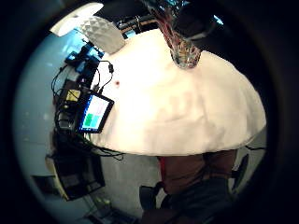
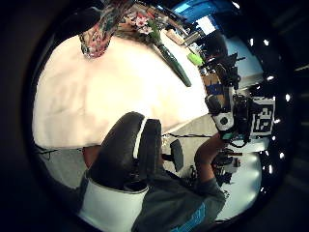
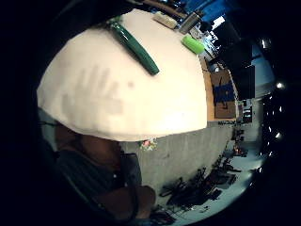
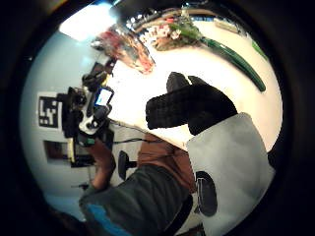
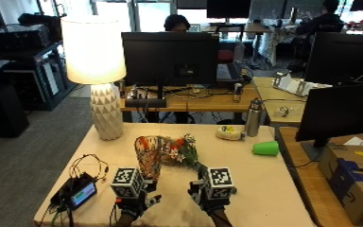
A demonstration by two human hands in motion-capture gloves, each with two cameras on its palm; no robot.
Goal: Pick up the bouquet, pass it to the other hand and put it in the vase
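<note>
Two hands open, empty | bouquet (image 5: 180, 152) flat, blooms toward vase (image 5: 149, 156)

Office: desks, monitors (image 5: 169, 56)

Clear patterned glass vase (image 5: 148, 156), glossy green bouquet (image 5: 180, 152) wrap — matt white table (image 5: 263, 189) surface
</note>
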